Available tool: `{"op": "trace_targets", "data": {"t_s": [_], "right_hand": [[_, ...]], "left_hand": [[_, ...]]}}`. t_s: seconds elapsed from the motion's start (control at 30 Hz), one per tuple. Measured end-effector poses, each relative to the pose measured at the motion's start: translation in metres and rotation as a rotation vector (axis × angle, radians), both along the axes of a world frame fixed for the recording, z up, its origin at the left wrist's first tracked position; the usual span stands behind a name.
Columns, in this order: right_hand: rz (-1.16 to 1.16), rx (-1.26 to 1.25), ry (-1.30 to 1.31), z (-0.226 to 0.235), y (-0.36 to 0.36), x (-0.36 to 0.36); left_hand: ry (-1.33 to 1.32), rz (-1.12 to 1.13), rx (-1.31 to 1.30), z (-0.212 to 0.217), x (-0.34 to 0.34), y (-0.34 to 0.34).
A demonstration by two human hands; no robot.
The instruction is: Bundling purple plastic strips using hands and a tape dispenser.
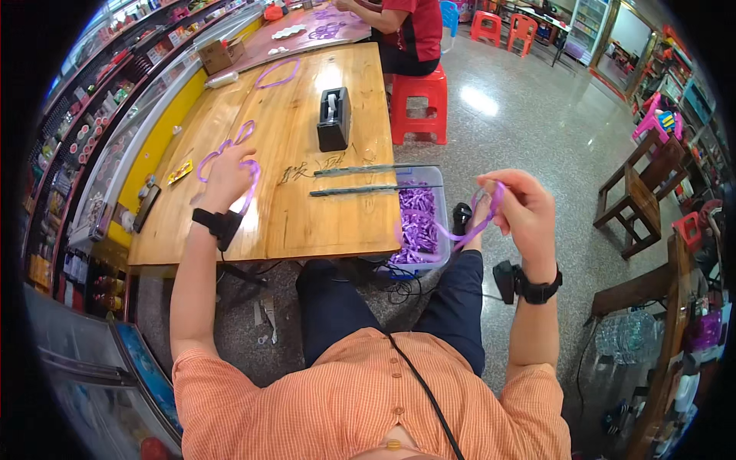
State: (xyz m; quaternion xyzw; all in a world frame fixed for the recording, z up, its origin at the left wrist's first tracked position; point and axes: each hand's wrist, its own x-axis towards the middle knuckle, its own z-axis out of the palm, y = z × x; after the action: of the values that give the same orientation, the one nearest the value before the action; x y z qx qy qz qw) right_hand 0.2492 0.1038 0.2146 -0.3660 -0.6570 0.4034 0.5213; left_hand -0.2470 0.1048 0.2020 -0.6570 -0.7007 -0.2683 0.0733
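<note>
My right hand (527, 213) is raised to the right of the table edge, its thumb and fingers pinched on a purple ribbon strip (484, 227) that curls down toward a clear plastic tub. Shiny purple strips (418, 218) fill the tub (444, 207). Over the left part of the wooden table (291, 222), my left hand (228, 178) has its fingers bent round looped purple ribbon (245, 132); its fingertips are partly hidden. A black tape dispenser (333, 121) stands between my hands, farther back. Two dark thin rods (349, 191) lie across the table's right edge above the tub.
Farther back lies another purple loop (279, 73). A small yellow packet (180, 172) is near the table's left side. A person in a red top (414, 31) sits on a red stool (420, 103) at the far end. A wooden chair (642, 192) stands right; cables hang below the table.
</note>
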Motion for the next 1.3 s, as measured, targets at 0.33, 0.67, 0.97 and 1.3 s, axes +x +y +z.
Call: {"op": "trace_targets", "data": {"t_s": [0.33, 0.67, 0.97, 1.3], "right_hand": [[-0.051, 0.397, -0.62, -0.047, 0.113, -0.031], [0.129, 0.281, -0.516, -0.059, 0.139, -0.044], [0.31, -0.282, -0.313, -0.084, 0.176, -0.04], [0.387, -0.375, -0.144, -0.113, 0.177, -0.052]], "left_hand": [[-0.141, -0.579, -0.075, 0.013, 0.161, 0.034], [-0.162, -0.731, -0.333, -0.007, 0.211, 0.078], [-0.355, -0.761, -0.312, -0.018, 0.202, 0.084], [-0.35, -0.712, -0.347, -0.029, 0.195, 0.091]]}}
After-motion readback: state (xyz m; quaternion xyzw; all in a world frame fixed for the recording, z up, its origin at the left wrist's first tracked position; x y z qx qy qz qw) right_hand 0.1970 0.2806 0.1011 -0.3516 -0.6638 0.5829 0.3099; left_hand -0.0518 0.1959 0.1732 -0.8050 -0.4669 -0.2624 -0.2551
